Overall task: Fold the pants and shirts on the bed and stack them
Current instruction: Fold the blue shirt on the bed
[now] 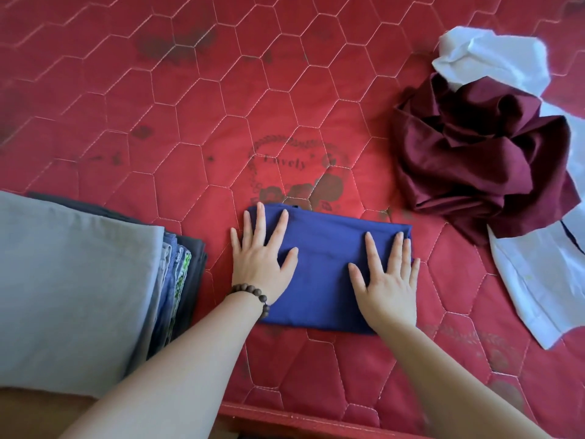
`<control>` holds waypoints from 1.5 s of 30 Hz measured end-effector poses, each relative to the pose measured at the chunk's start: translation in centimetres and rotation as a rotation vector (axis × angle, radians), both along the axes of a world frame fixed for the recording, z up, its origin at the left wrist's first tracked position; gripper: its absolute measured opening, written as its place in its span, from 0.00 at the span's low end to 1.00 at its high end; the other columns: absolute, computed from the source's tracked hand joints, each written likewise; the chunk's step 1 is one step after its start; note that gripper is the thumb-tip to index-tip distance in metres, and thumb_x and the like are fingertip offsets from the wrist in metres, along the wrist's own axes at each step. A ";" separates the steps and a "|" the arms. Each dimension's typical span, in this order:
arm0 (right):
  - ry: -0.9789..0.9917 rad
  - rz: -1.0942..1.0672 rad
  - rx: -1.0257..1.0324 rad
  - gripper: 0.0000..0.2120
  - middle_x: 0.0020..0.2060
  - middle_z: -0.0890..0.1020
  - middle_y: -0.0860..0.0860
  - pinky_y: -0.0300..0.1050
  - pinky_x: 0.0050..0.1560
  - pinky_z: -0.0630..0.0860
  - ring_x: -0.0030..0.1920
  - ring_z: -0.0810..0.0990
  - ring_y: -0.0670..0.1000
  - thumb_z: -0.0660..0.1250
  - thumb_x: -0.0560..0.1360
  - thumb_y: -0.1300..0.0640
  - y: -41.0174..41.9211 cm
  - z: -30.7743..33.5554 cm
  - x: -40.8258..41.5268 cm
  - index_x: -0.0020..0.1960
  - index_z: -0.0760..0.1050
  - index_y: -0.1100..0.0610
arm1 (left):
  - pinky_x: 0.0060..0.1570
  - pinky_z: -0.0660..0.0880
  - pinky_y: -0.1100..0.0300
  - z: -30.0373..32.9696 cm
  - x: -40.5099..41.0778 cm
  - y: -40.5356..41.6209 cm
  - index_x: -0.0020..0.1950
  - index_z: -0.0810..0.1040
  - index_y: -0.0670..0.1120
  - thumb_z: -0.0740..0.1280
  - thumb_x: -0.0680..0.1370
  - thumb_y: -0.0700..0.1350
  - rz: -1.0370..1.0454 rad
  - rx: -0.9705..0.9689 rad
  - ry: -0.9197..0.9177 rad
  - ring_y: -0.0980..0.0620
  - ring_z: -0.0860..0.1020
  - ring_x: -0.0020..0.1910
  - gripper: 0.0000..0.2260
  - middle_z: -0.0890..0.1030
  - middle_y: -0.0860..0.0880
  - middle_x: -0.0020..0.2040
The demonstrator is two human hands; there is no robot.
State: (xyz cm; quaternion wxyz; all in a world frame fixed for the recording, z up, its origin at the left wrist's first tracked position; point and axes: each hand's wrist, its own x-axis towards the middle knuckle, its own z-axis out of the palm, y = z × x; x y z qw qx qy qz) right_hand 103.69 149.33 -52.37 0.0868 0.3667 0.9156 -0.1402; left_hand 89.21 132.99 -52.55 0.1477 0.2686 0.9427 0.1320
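Stack of folded clothes [95,274] at 8 o'clock on the bed [196,122], grey piece on top, dark and patterned edges showing on its right side. Blue garment [326,280], folded to a rectangle, just past centre toward 6 o'clock, apart from the stack. Left hand [261,258] flat on its left edge, fingers spread, outer fingers partly over onto the bed; bead bracelet [253,294] on that wrist. Right hand [387,280] flat on its right half, fingers spread, pressing down. Neither pinches anything. Crumpled maroon garment [484,153] at 2 o'clock, lying on an unfolded white shirt [531,280] that runs from 1 to 4 o'clock.
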 end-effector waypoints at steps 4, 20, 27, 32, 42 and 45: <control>0.079 -0.192 0.017 0.31 0.76 0.52 0.64 0.57 0.70 0.59 0.75 0.55 0.62 0.65 0.75 0.40 0.5 2.4 1.3 0.75 0.60 0.41 | 0.59 0.69 0.44 2.2 0.8 -2.0 0.73 0.69 0.56 0.70 0.74 0.51 0.202 0.090 0.056 0.36 0.69 0.65 0.27 0.66 0.37 0.70; 0.417 -0.197 -0.230 0.17 0.55 0.74 0.51 0.36 0.47 0.62 0.52 0.75 0.53 0.69 0.75 0.58 2.0 6.7 -7.0 0.63 0.75 0.51 | 0.53 0.70 0.52 6.7 -8.0 -1.3 0.73 0.69 0.49 0.70 0.75 0.45 0.116 0.254 -0.056 0.39 0.76 0.54 0.26 0.72 0.43 0.60; 0.546 -0.107 -0.163 0.19 0.62 0.70 0.54 0.38 0.50 0.64 0.53 0.75 0.56 0.67 0.77 0.55 2.5 9.0 -19.7 0.67 0.72 0.52 | 0.52 0.72 0.49 9.5 -21.0 -1.4 0.74 0.67 0.48 0.70 0.76 0.48 0.074 0.207 0.162 0.37 0.77 0.52 0.28 0.72 0.42 0.59; 0.459 -0.072 -0.143 0.17 0.62 0.67 0.56 0.49 0.49 0.71 0.48 0.76 0.62 0.64 0.79 0.55 2.0 5.5 -24.4 0.67 0.70 0.54 | 0.43 0.71 0.49 6.1 -24.8 -1.3 0.77 0.61 0.49 0.65 0.79 0.52 0.112 0.025 0.183 0.37 0.76 0.45 0.29 0.69 0.42 0.59; 0.096 -0.047 0.026 0.25 0.66 0.62 0.60 0.52 0.47 0.69 0.47 0.74 0.61 0.57 0.80 0.43 2.0 0.6 -24.4 0.75 0.61 0.49 | 0.35 0.66 0.55 0.7 -24.2 -2.5 0.78 0.56 0.57 0.53 0.80 0.60 0.155 -0.193 0.172 0.48 0.67 0.28 0.26 0.64 0.43 0.66; 0.178 0.007 0.275 0.28 0.76 0.57 0.60 0.61 0.68 0.58 0.71 0.61 0.61 0.60 0.78 0.44 1.2 1.7 -24.4 0.75 0.63 0.51 | 0.54 0.67 0.45 2.0 -23.5 -2.0 0.74 0.66 0.51 0.59 0.77 0.56 0.158 -0.081 0.450 0.39 0.73 0.56 0.26 0.67 0.40 0.68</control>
